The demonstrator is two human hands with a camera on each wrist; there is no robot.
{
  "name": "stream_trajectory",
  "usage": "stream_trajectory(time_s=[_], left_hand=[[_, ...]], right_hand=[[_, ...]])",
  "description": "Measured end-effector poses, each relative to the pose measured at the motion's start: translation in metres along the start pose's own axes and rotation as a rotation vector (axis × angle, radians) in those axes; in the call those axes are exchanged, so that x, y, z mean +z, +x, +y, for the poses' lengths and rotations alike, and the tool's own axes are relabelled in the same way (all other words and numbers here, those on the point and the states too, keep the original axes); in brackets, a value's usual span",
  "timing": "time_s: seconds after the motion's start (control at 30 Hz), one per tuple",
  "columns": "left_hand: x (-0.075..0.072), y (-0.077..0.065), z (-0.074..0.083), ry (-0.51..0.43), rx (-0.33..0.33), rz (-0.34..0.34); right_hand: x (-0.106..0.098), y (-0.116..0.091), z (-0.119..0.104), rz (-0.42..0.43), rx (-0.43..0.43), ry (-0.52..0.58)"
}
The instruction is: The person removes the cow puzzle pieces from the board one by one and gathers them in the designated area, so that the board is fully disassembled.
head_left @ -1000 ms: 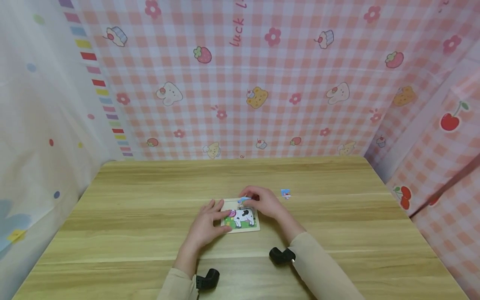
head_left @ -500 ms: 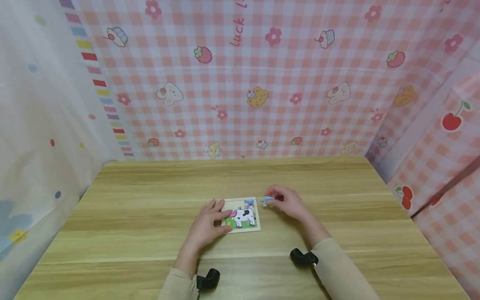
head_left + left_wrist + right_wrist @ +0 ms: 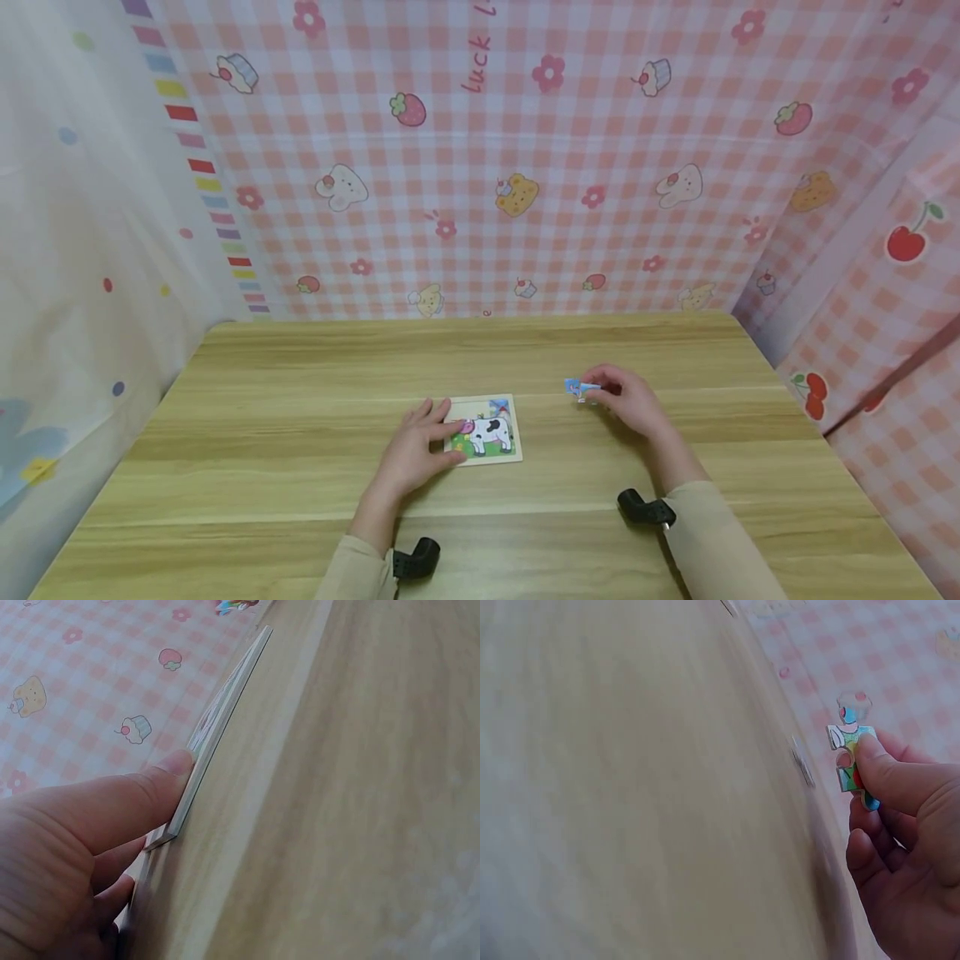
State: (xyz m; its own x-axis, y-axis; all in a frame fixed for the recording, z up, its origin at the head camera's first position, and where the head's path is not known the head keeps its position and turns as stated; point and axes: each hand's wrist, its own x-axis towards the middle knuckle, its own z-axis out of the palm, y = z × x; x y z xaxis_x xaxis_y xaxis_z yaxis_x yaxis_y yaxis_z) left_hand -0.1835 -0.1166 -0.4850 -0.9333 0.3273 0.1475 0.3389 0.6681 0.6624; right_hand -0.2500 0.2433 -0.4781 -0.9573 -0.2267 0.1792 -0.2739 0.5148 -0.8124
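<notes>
A cow jigsaw puzzle (image 3: 491, 437) lies in a flat pale wooden tray (image 3: 517, 455) at mid-table; bare wood shows in the tray's upper left. My left hand (image 3: 415, 446) rests on the tray's left side, fingers spread and fairly straight, the thumb along the front edge in the left wrist view. To the right, my right hand (image 3: 628, 400) pinches a colourful puzzle piece (image 3: 847, 761) between thumb and fingers. Just beyond that piece, a second, blue puzzle piece (image 3: 571, 385) lies on the table; the right wrist view shows it almost edge-on.
The wood-grain table (image 3: 300, 467) runs back to a pink checked cloth (image 3: 450, 150). A white dotted cloth (image 3: 112, 208) hangs at the left and a cherry-print cloth (image 3: 885, 317) at the right. Small black devices (image 3: 416, 558) sit on both wrists.
My right hand has moved right, from above the tray to near the loose piece, with the pinched piece in it. The left hand and the tray have stayed put.
</notes>
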Motion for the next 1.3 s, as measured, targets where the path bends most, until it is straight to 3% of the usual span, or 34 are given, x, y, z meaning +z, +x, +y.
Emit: stream_trajectory(time_s=[0.43,0.77,1.3], left_hand=[[0.002,0.001,-0.002,-0.002,0.004,0.0],[0.001,0.001,-0.001,-0.005,-0.002,0.002],[0.002,0.002,-0.002,0.01,0.004,-0.008]], right_hand=[[-0.02,0.002,0.017,0.014,0.034,-0.094],[-0.018,0.012,0.02,-0.001,0.048,-0.184],[-0.015,0.018,0.023,0.044,-0.005,-0.257]])
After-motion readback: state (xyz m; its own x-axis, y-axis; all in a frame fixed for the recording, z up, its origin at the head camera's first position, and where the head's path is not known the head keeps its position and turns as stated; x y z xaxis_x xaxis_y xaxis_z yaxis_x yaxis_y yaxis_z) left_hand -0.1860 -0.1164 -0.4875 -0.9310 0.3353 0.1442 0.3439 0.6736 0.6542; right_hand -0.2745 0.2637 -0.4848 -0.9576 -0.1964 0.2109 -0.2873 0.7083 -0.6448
